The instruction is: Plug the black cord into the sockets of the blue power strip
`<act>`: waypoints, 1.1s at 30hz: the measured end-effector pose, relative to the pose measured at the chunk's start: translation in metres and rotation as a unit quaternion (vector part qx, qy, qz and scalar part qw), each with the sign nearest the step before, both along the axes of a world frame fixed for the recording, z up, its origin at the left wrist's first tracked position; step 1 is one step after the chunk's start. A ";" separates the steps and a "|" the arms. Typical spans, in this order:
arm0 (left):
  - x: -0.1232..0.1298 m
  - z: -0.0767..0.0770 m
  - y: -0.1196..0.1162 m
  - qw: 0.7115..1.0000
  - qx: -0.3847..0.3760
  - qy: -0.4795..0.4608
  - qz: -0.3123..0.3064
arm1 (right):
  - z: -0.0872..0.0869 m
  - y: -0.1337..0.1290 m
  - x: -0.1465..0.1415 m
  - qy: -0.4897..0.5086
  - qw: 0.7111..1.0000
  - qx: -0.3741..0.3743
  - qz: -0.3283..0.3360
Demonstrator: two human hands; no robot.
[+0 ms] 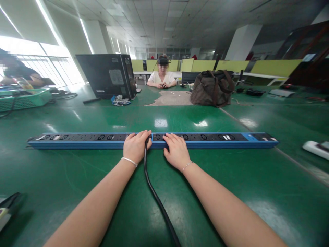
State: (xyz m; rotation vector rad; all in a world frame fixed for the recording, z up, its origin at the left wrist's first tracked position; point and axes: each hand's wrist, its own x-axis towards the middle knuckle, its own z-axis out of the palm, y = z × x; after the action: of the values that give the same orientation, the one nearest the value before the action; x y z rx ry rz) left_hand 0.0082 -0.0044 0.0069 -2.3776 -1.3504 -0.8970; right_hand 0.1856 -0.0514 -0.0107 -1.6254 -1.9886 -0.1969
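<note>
A long blue and black power strip [200,144] lies across the green table in front of me, its row of sockets facing up. My left hand [136,145] is closed around the plug end of a black power cord [151,187], at the strip's middle. Fingers cover most of the plug, so how deep it sits in a socket is hidden. The cord runs down toward me between my forearms. Just to the right, my right hand [177,151] grips the strip, fingers over its top and thumb at the near edge.
Across the table [102,178] stand a black computer case [105,75] and a brown bag [212,89], with gloves [120,100] beside the case. A person [161,73] sits opposite. At left is a green basket [25,99]; a white device [316,149] lies at right.
</note>
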 end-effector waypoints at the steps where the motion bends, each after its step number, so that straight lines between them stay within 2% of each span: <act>1: 0.000 0.000 0.000 1.000 -0.005 0.002 0.001 | 0.000 0.000 0.000 0.000 1.000 0.001 -0.001; 12: -0.007 -0.001 0.010 0.997 -0.068 0.004 -0.028 | 0.003 0.009 0.001 -0.017 1.000 0.021 0.010; 28: -0.007 -0.008 0.015 0.997 -0.062 -0.025 -0.050 | 0.002 0.009 0.000 -0.009 1.000 0.019 0.006; 30: -0.007 -0.007 0.015 0.995 -0.067 -0.043 -0.058 | 0.002 0.010 0.000 -0.008 1.000 0.021 0.006; 33: -0.007 -0.005 0.017 0.989 -0.063 -0.120 -0.055 | 0.001 0.010 0.000 -0.006 1.000 0.021 0.006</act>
State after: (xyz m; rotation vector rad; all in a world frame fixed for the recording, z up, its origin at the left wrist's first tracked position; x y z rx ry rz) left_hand 0.0010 0.0124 0.0019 -2.5263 -1.4085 -1.1964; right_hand 0.1857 -0.0417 -0.0093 -1.5884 -1.9905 -0.2425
